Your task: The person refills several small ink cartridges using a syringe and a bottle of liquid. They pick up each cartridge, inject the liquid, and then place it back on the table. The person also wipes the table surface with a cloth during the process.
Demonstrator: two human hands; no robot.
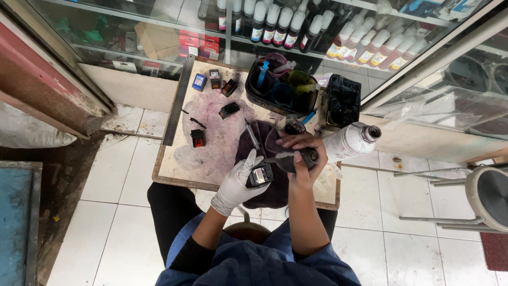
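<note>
Cartridge [260, 175]: small black ink cartridge, sitting at the near edge of the work board [180, 169], over the dark stained cloth [264, 196].
Left hand [236, 182]: I am wearing a white glove; my fingers are clamping around the cartridge, thumb on its near side.
Right hand [302, 159]: bare; my fingers are closing tight around a dark rounded tool [296, 159], tip pointing toward the cartridge, just right of it.
White bottle [352, 141]: lying tilted on the board's right edge, cap off, just beside my right hand.
Loose cartridges [229, 109]: several are resting on the purple-stained middle and far part of the board; a blue one [199, 81] at the far left.
Black tub [280, 87]: standing at the board's far edge, holding ink-stained containers.
Metal ruler [178, 100]: lying along the board's left edge.
</note>
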